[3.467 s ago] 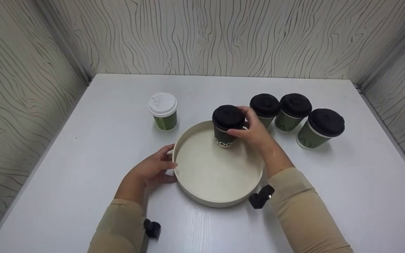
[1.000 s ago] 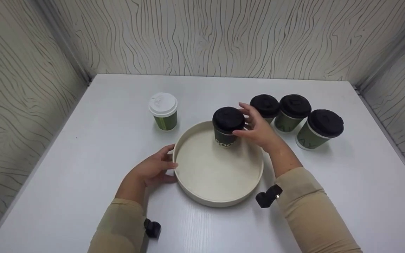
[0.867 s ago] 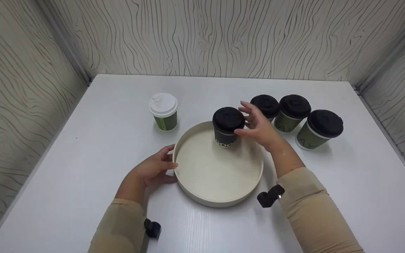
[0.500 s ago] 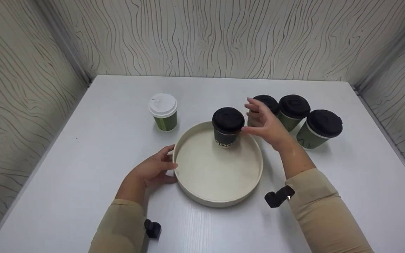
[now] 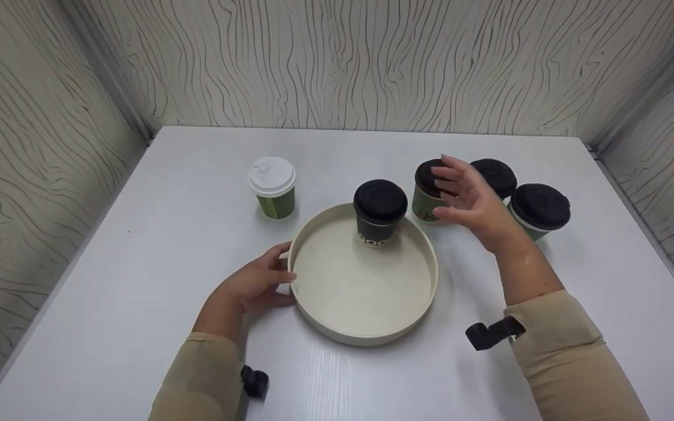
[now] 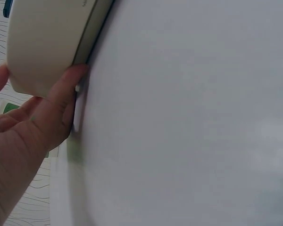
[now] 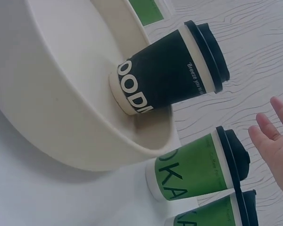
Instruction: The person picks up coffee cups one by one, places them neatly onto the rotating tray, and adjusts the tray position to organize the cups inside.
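A round cream tray [image 5: 366,336] lies on the white table. My left hand [image 5: 258,283] holds its left side at the rim; in the left wrist view, the fingers of my left hand [image 6: 42,117] rest against the tray's outer wall [image 6: 47,42]. Inside the tray, near its back, stands a dark paper cup [image 5: 377,228] with a black lid, upright and untouched. My right hand [image 5: 480,210] is off to its right with fingers spread and nothing held. From the head, it partly covers a green black-lidded cup [image 5: 426,206]; the right wrist view shows that green cup [image 7: 193,169] apart from the fingers.
Two more black-lidded cups stand at the right: a middle cup [image 5: 495,175], partly hidden by my right hand, and an outer cup [image 5: 542,207]. A green cup with a white lid [image 5: 272,181] is behind the tray's left side. Patterned panels [image 5: 337,64] enclose the table.
My right hand has let go of the dark cup and moved right, its fingers opening. The cup stays in the tray. My left hand has not moved from the rim.
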Motion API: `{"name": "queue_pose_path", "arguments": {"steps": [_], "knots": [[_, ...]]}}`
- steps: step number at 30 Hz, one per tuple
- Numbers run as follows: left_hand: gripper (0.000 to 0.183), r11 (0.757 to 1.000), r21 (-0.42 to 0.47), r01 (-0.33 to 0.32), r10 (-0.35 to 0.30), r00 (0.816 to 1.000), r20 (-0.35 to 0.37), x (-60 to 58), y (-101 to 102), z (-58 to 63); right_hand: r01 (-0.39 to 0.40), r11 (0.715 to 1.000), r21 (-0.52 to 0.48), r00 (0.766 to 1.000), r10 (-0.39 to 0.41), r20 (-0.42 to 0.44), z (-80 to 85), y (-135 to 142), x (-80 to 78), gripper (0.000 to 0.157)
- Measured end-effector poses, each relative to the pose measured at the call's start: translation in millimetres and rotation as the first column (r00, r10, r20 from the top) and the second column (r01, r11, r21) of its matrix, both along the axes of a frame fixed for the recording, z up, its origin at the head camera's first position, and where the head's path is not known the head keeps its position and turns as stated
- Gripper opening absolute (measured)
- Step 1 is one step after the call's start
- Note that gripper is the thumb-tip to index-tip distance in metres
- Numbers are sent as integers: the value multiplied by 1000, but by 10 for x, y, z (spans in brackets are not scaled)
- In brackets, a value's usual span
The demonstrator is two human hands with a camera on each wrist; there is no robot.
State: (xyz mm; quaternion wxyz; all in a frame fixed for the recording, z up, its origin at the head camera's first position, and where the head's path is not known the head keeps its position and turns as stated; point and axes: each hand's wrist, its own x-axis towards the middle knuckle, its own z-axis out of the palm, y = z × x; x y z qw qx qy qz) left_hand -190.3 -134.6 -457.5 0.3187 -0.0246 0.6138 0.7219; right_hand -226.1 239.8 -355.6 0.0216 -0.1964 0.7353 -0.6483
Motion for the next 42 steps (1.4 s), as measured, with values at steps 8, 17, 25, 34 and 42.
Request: {"name": "queue_pose_path", "arguments": {"steps": [8, 17, 25, 34, 42], "knots": [[73, 1000, 11, 5, -5, 1000, 9, 1, 2, 1, 54, 998, 10, 999, -54, -3, 66, 205, 67, 78], [71, 1000, 13, 4, -4, 1000, 1, 8, 14, -9, 85, 996, -12, 996, -85, -12, 97, 456, 123, 64], [72, 1000, 15, 2, -2, 1000, 8, -3, 4, -17, 135, 979, -150, 989, -142, -36, 137, 704, 169, 56], [72, 1000, 7, 26, -26, 999, -23, 2, -4, -5, 199, 951, -236, 972, -223, -79, 161, 952, 219, 54], [72, 1000, -17, 12, -12, 1000, -21, 10, -11, 11, 230, 934, -273, 965, -256, -63, 153, 1121, 253, 54]]}}
